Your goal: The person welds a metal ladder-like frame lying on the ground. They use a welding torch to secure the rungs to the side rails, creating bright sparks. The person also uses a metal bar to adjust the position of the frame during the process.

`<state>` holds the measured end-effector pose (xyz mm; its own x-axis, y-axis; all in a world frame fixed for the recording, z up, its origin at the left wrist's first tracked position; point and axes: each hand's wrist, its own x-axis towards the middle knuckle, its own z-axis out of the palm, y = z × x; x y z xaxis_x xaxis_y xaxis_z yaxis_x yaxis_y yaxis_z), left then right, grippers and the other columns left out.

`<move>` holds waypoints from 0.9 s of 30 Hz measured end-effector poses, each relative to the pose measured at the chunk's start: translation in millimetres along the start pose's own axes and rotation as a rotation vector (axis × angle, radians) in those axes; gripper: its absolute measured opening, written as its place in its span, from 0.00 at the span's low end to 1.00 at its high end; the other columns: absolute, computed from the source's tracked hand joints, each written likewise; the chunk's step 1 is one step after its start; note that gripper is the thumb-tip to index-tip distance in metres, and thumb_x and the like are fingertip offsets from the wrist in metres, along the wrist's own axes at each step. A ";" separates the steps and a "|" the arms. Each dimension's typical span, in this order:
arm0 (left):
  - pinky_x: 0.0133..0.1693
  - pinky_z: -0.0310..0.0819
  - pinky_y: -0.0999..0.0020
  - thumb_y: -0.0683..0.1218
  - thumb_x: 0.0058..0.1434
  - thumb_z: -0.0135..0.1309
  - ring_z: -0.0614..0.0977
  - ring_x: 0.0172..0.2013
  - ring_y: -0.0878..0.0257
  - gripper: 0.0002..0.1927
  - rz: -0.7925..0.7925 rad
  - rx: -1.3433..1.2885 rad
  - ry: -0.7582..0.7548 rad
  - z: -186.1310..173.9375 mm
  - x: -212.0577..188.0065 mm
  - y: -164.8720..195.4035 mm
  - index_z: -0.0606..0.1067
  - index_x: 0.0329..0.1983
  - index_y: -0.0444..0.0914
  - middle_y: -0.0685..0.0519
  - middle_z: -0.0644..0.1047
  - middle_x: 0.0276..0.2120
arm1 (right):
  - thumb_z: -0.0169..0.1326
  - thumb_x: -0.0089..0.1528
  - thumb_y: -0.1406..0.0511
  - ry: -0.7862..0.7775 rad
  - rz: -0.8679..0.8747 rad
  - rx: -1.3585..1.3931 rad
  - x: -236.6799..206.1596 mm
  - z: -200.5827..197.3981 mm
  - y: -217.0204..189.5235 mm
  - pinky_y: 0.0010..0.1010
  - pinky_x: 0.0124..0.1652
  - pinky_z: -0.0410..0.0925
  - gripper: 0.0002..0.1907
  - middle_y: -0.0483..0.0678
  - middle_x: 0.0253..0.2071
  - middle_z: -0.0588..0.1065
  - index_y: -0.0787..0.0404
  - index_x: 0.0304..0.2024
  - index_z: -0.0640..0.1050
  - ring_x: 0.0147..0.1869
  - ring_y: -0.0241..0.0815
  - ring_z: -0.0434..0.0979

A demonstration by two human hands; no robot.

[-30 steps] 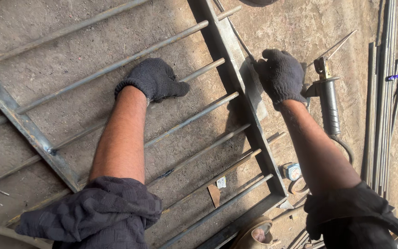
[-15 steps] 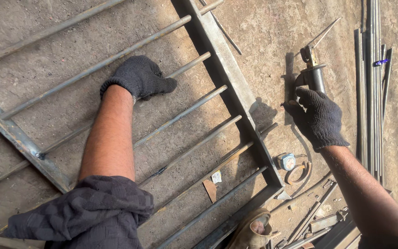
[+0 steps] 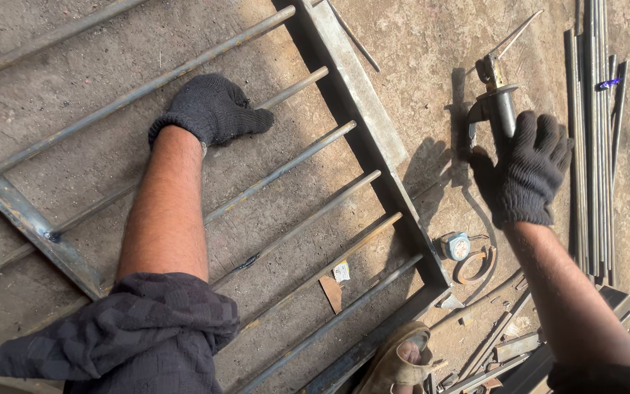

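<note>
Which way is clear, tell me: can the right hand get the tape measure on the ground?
Probably yes. The right hand rests on the electrode holder, and the tape measure lies on open ground just below it, outside the frame, nothing between.

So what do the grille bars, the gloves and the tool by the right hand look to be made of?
Grille bars: bare steel, dull grey with rusty patches. Gloves, left hand and right hand: dark knitted fabric, ribbed cuffs. Tool: apparently a welding electrode holder, dark handle, brassy metal clamp gripping a thin rod.

Sunlit, dusty concrete floor [image 3: 417, 44].
</note>
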<state>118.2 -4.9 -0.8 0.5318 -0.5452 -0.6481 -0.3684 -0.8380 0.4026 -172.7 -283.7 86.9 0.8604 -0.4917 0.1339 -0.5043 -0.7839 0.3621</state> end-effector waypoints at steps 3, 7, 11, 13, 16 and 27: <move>0.55 0.74 0.52 0.71 0.53 0.63 0.82 0.49 0.49 0.32 0.025 -0.041 0.073 1.3 -3.9 1.1 0.83 0.47 0.43 0.45 0.81 0.47 | 0.71 0.54 0.49 -0.127 0.168 0.117 30.4 0.0 -5.9 0.56 0.49 0.69 0.42 0.64 0.52 0.73 0.65 0.60 0.70 0.54 0.64 0.75; 0.59 0.69 0.51 0.70 0.52 0.64 0.78 0.56 0.49 0.35 0.030 -0.036 0.110 0.2 -7.4 2.5 0.81 0.53 0.43 0.46 0.78 0.55 | 0.65 0.63 0.54 -0.347 0.401 0.332 50.9 -3.7 -18.9 0.52 0.51 0.70 0.26 0.59 0.50 0.77 0.57 0.57 0.72 0.54 0.60 0.78; 0.61 0.71 0.54 0.70 0.55 0.62 0.80 0.57 0.49 0.34 0.023 -0.013 0.061 -3.2 -9.1 4.9 0.81 0.54 0.42 0.46 0.79 0.56 | 0.62 0.69 0.55 -0.232 0.394 0.408 39.2 -5.6 -23.5 0.48 0.50 0.73 0.22 0.56 0.49 0.80 0.57 0.59 0.72 0.51 0.54 0.82; 0.61 0.68 0.53 0.70 0.52 0.65 0.77 0.58 0.49 0.36 0.001 -0.035 0.083 -4.1 -10.5 4.9 0.80 0.55 0.43 0.46 0.77 0.57 | 0.62 0.69 0.54 -0.181 0.229 0.484 25.2 -16.2 -22.9 0.45 0.44 0.75 0.25 0.55 0.50 0.79 0.58 0.62 0.72 0.49 0.51 0.81; 0.63 0.69 0.54 0.69 0.54 0.62 0.79 0.58 0.50 0.32 -0.015 -0.067 0.046 -3.4 -11.4 3.1 0.81 0.55 0.46 0.48 0.79 0.57 | 0.62 0.62 0.56 -0.349 -0.128 0.321 -8.5 -45.0 -17.0 0.35 0.39 0.79 0.17 0.50 0.50 0.80 0.53 0.51 0.78 0.47 0.42 0.83; 0.61 0.69 0.50 0.72 0.56 0.58 0.78 0.58 0.48 0.34 0.041 0.045 0.069 -0.4 -8.2 4.5 0.81 0.55 0.46 0.48 0.78 0.57 | 0.63 0.57 0.48 -0.923 -0.098 0.265 -67.0 -74.5 -42.8 0.37 0.32 0.81 0.34 0.44 0.42 0.82 0.39 0.64 0.72 0.39 0.40 0.86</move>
<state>112.4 -4.2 6.6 0.5660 -0.5806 -0.5853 -0.4237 -0.8139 0.3976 -203.3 -189.1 131.2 0.5603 -0.4352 -0.7047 -0.5304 -0.8420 0.0983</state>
